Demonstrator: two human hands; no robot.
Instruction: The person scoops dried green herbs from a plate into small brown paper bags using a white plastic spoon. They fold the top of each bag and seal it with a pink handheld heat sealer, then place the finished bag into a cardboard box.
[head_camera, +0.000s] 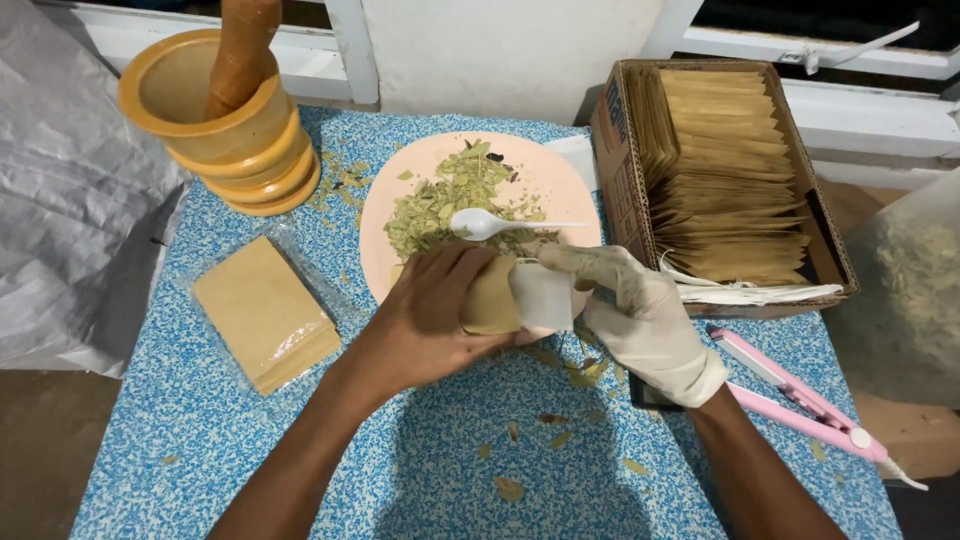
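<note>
Two hands at near centre of blue speckled tabletop (420, 470): bare left hand (430, 320) clenched round tan paper pouch (492, 298), gloved right hand (630, 310) pinching its white flap. Filling seemingly under way; pouch contents hidden.

Beyond: pink plate (560, 175) of crushed leaves (450, 200), white spoon (480, 223) resting. Left: pouch stack (265, 315), apparently unused. Right: box (615, 150) of packed pouches; count unclear. Far: mortar (210, 110), pestle top cut off.

A small tan paper pouch (490, 298) with a white tag, held tilted above the table.
</note>
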